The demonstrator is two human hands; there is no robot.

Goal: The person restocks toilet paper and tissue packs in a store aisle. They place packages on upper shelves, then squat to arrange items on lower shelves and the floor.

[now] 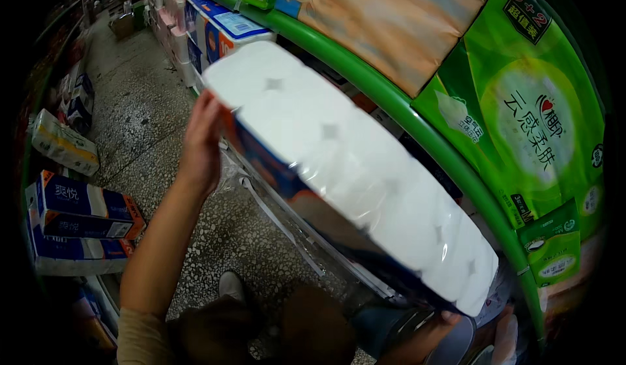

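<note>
A long plastic-wrapped pack of white paper rolls [342,159] with a blue and orange printed side slants across the middle of the view. My left hand [203,137] grips its upper left end, with the fingers at the edge of the wrap. My right hand [442,323] supports the lower right end; most of it is hidden by the pack and the dark. Below the pack is clear plastic wrapping with a white strip [274,218]. The pack hangs above the speckled floor, beside a green shelf rail [430,145].
Green tissue packs [528,120] and a peach-coloured pack [386,18] fill the shelf at right. Blue paper packs [83,208] are stacked at left, near a white and yellow pack [66,142]. A cardboard box [121,25] stands down the aisle. Another person's leg appears at lower right.
</note>
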